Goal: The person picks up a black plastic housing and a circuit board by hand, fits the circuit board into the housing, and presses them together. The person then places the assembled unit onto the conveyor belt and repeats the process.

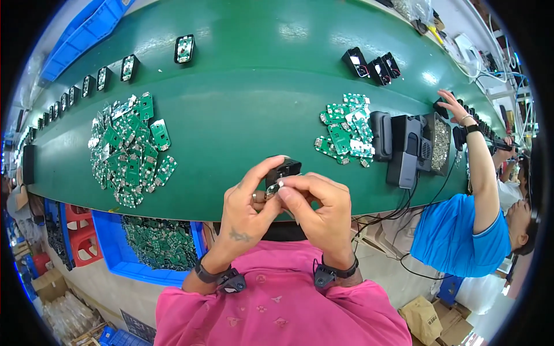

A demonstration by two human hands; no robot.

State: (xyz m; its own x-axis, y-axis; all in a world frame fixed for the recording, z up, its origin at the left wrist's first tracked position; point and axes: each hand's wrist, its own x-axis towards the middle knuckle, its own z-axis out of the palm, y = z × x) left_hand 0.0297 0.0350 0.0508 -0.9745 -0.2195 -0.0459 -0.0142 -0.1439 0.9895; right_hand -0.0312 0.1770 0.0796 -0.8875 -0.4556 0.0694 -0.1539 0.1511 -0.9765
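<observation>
While the left hand (245,205) clasps a black housing (285,167) over the table's near edge, the right hand (323,205) meets it, thumb and forefinger pinched on a small whitish piece (280,183). A small circuit board (272,190) shows between the hands; how far it sits inside the housing I cannot tell. Leftward on the green table (231,115) spreads a large heap of circuit boards (130,147); rightward lies a smaller pile (340,138), beside dark devices (404,153). Farther off stand three black cases (379,71); at far right, a co-worker in blue (461,233) reaches across.
</observation>
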